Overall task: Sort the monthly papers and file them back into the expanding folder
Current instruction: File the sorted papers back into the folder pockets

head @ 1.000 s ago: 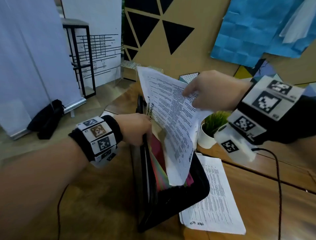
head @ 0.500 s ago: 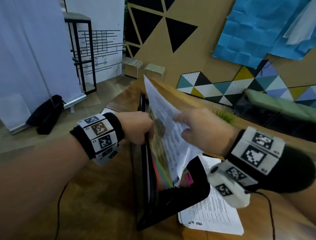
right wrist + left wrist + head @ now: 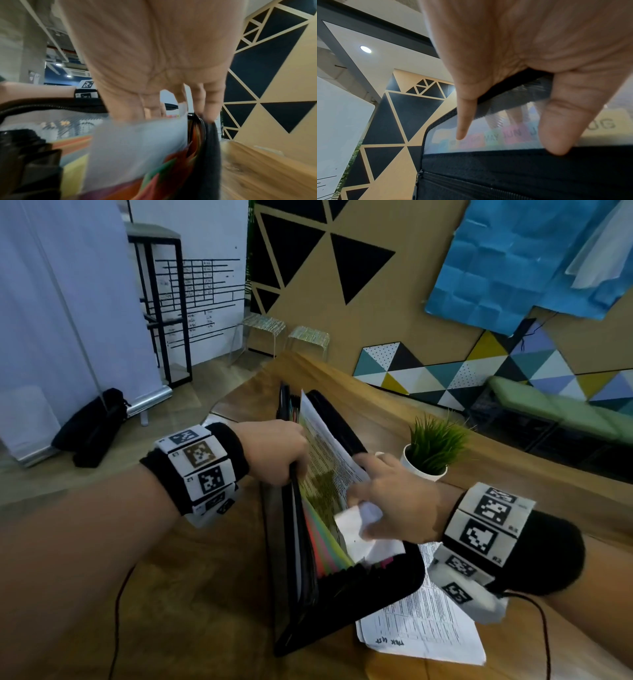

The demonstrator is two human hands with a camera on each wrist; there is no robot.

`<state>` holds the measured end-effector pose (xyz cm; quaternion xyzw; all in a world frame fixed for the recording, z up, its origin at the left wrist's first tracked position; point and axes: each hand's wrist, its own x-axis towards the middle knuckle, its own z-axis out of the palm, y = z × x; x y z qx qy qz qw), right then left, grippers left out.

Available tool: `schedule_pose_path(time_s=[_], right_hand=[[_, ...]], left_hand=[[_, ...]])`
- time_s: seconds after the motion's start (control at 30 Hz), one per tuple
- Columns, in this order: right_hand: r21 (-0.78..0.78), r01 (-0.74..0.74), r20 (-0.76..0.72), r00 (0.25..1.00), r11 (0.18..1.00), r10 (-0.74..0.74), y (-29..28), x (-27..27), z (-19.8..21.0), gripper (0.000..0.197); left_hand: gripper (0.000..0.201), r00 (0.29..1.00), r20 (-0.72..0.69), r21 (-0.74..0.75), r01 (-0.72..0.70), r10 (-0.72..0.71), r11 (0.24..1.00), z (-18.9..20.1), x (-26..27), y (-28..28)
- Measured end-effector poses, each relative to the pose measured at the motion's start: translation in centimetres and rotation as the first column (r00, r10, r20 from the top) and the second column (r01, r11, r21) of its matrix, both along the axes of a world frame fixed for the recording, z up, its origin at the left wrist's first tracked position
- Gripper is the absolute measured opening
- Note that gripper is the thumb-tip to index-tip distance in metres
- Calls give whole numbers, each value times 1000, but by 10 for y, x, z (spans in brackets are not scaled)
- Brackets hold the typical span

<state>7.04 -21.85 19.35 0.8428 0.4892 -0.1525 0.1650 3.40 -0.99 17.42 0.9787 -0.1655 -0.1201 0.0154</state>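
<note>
A black expanding folder (image 3: 359, 587) stands open on the wooden table (image 3: 205, 594), its coloured dividers (image 3: 325, 546) fanned out. My left hand (image 3: 294, 470) grips the top edge of its left cover. In the left wrist view my left hand (image 3: 503, 138) has its thumb and a finger clamped over the folder (image 3: 488, 175), and month tabs (image 3: 493, 138) such as MAY and JUN show through the clear cover. My right hand (image 3: 370, 508) holds a printed sheet (image 3: 325, 467) that is partly down in a pocket, its near corner crumpled. The right wrist view is blurred and shows that sheet (image 3: 137, 146) below my right hand (image 3: 171, 108).
A stack of printed papers (image 3: 424, 631) lies on the table, partly under the folder's right side. A small potted plant (image 3: 431, 446) stands just beyond my right hand. The table's far edge runs along the patterned wall. Cables trail from both wrists.
My right hand has come down with the printed sheet, which has slid from high above the folder deep into a pocket. My left hand keeps its grip on the cover.
</note>
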Motion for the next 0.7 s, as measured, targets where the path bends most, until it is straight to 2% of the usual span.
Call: schedule_pose_path(time_s=[0.1,0.23,0.3,0.37,0.4,0.47,0.57,0.63,0.7], right_hand=[[254,-186,122,980,949,159,0,-5,2,20],[225,-371,34,927,901,373,-7,4,4,31],[253,-438,89,899,863,430,-14,4,5,32],[272,-399,147,916,875,372,-17,0,7,33],[297,-322,134,946,899,295,-16,-2,7,33],[349,-126,46,992,928,117,-13,-6,8,34],[289,105,-130,989,952,-70,-13,-4,6,34],[256,140,-189,978,957,-92,-14,-8,5,29],[249,85,-209,977,965,-32,-13,-13,1,28]], left_hand=[[35,1000,0,-13,-15,15,1000,0,0,0],[38,1000,-6,-15,-21,21,1000,1,0,0],[39,1000,-5,-29,-24,23,999,1,-1,1],[38,1000,4,-44,-19,19,999,0,-2,2],[38,1000,8,-44,-17,17,999,0,-3,2],[38,1000,12,-38,-16,16,999,-1,-2,2],[36,1000,20,-19,-10,10,1000,-2,0,0],[34,1000,14,-9,-8,8,1000,-3,1,0],[31,1000,8,-5,-4,4,1000,-4,2,1]])
